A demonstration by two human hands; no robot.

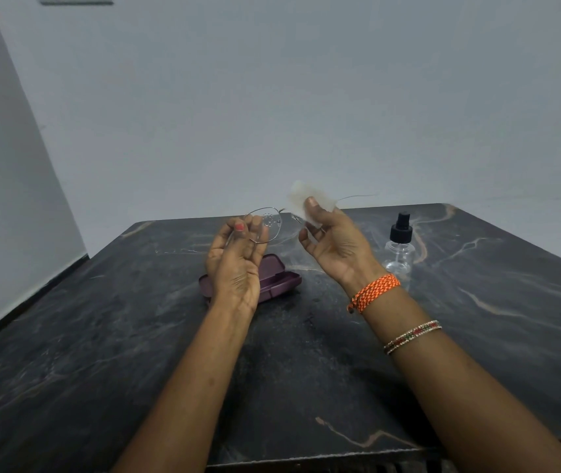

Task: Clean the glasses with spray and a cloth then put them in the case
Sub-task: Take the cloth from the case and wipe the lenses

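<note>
Thin wire-framed glasses (274, 222) are held up above the table, temples unfolded. My left hand (238, 254) grips the left lens rim between thumb and fingers. My right hand (332, 240) pinches a small white cloth (306, 199) around the right lens, thumb on top; one temple sticks out to the right past the cloth. The purple glasses case (277, 278) lies open on the table, partly hidden behind my left hand. The clear spray bottle (399, 245) with a black nozzle stands upright to the right of my right hand.
A dark marble-patterned table (135, 336) fills the lower view, its near edge at the bottom. A plain grey wall stands behind it, with a corner on the left.
</note>
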